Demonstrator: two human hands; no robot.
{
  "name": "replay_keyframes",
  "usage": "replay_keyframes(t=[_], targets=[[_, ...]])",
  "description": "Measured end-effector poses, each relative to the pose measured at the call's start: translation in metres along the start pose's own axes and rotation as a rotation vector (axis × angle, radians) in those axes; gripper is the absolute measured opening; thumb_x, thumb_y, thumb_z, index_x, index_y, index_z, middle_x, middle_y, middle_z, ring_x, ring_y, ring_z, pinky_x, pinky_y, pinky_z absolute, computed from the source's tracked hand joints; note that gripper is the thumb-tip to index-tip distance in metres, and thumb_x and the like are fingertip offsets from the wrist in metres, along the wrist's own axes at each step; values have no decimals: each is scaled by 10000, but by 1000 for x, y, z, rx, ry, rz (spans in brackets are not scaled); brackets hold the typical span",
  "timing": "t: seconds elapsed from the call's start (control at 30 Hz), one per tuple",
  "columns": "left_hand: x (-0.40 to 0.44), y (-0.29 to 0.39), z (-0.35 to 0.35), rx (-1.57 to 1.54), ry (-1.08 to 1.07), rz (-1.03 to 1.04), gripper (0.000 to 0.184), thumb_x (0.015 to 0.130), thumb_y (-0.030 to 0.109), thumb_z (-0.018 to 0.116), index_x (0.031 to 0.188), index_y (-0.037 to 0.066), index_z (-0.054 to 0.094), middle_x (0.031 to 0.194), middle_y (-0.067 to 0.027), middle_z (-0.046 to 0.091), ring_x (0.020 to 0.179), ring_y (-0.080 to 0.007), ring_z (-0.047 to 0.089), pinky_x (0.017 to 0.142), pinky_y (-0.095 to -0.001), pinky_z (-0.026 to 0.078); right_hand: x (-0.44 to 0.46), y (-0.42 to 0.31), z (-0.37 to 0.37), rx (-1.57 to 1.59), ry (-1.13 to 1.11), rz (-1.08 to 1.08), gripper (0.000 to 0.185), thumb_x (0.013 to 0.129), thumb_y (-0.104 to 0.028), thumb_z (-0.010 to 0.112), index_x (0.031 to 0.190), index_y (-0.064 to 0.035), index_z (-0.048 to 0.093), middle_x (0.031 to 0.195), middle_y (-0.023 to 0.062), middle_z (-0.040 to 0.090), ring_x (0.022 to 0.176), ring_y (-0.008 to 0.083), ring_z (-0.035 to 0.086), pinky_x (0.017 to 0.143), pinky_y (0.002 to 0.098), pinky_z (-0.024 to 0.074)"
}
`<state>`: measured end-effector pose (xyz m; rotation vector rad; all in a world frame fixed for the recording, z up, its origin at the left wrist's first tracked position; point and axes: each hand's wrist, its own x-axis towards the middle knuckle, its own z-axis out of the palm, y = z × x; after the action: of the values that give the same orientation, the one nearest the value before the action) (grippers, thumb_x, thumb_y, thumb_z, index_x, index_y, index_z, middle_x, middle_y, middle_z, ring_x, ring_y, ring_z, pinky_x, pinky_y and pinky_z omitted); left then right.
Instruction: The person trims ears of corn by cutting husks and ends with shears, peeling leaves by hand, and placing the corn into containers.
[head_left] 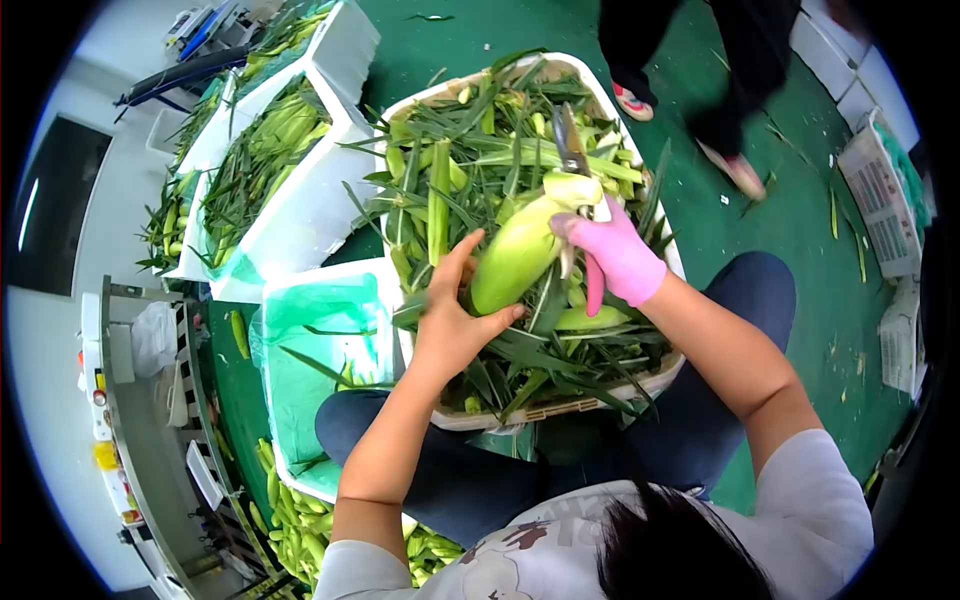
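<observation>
Left hand [450,315]: thumb and fingers set apart, gripping the corn [518,252] by its lower end. Gloved right hand [622,258]: fingers wrapped round the shears [573,158], thumb beside the corn's upper end. We find the corn mid-frame between both hands, long axis slanting, pale stem end toward upper right. Below, we note a leaf-filled basket [535,411].

Green floor [815,310]: leaf scraps [834,214] lie loose at right; at left, one green cob [240,335] near green-lined white box [330,272].
</observation>
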<state>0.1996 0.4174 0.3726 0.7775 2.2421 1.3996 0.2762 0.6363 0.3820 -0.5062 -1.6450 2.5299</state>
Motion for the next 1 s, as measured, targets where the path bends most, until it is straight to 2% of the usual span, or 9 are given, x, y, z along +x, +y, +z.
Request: replay_keyframes(t=[0.1, 0.2, 0.3, 0.43, 0.5, 0.57, 0.67, 0.83, 1.0], targets=[[9, -14, -14, -358, -122, -91, 863, 754, 119, 837, 1488, 25, 393, 1240, -83, 581, 1116, -168, 574, 985, -312, 434, 11, 0, -7, -101, -42, -108, 547, 851, -175, 623, 1346, 0, 469, 1128, 88, 620, 881, 122, 637, 362, 204, 501], [8, -19, -16, -549, -214, -130, 772, 835, 250, 769, 1463, -14, 406, 1335, -116, 574, 1206, -186, 553, 1049, -316, 398, 24, 9, -21, -4, -26, -57, 536, 812, -95, 598, 1333, -10, 507, 1176, 71, 625, 1054, 186, 616, 937, 337, 506], [15, -42, -21, -925, -518, -601, 678, 937, 513, 548, 1392, 15, 474, 1179, -182, 664, 745, -304, 686, 600, -379, 582, 33, -7, -15, 21, 49, -211, 453, 789, -83, 614, 1228, 22, 575, 987, 61, 643, 877, 142, 633, 707, 269, 532], [14, -23, -32, -825, -628, -318, 752, 893, 571, 615, 1395, 41, 432, 1108, -177, 687, 660, -231, 676, 525, -290, 551, 45, -64, -20, -568, 232, -192, 440, 810, -138, 617, 1220, 12, 565, 837, 86, 647, 556, 153, 635, 448, 320, 491], [10, -16, -41, -722, -465, -246, 792, 789, 265, 828, 1418, 37, 404, 1196, -137, 653, 827, -216, 689, 729, -323, 575, 40, -88, -10, -931, 272, -50, 463, 789, -251, 712, 1143, 10, 566, 763, 146, 637, 371, 227, 558, 354, 336, 442], [10, -13, -48, -246, -124, 198, 717, 790, 159, 812, 1388, 10, 444, 1267, -123, 612, 1048, -232, 645, 946, -351, 512, 66, -48, -44, -1407, 343, -853, 450, 788, -277, 739, 1096, -2, 561, 787, 160, 643, 487, 241, 629, 451, 351, 512], [7, 14, -68, 336, -47, 476, 696, 637, 0, 745, 1298, 162, 601, 1350, -81, 564, 1333, -291, 461, 1153, -481, 278, 10, -73, 24, -515, -23, 38, 441, 804, -287, 750, 1097, -6, 577, 952, 129, 656, 925, 224, 666, 830, 395, 537], [-10, 7, -35, 669, 175, 603, 674, 673, -46, 597, 1280, 245, 626, 1498, -129, 391, 1433, -383, 305, 1174, -538, 181, -10, -2, 53, -221, -255, 183, 528, 815, -174, 711, 1270, 0, 507, 1083, 70, 585, 894, 156, 594, 852, 321, 509], [-12, -15, -4, -882, 250, -180, 603, 931, 293, 648, 1432, 59, 408, 1463, -92, 431, 1369, -264, 394, 1127, -420, 328, -8, 16, 53, -25, -284, 188, 507, 826, -94, 649, 1301, 0, 497, 1120, 72, 608, 1010, 168, 596, 920, 317, 488]])
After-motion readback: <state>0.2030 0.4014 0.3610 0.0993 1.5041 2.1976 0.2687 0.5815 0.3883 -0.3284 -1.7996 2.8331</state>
